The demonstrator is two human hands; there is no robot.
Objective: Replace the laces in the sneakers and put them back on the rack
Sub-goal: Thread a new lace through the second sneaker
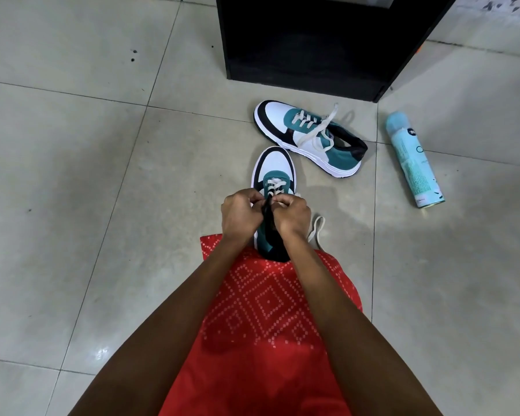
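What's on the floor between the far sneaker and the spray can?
Nothing: head view shows bare tile between the far sneaker and the spray can.

I wear a red garment (267,340) printed with small white dots forming nested diamonds, with a dotted band along its far hem; nearer me it turns plain red. Flanking the garment, my left hand (240,216), right hand (291,219) and forearms (174,310) are bare.

light blue aerosol can (412,159) lies on its side on the floor (72,175), right of frame, capped end pointing away, base end nearer. floor of pale grey glossy tiles with dark grout lines; small dark specks (133,54) at upper left.
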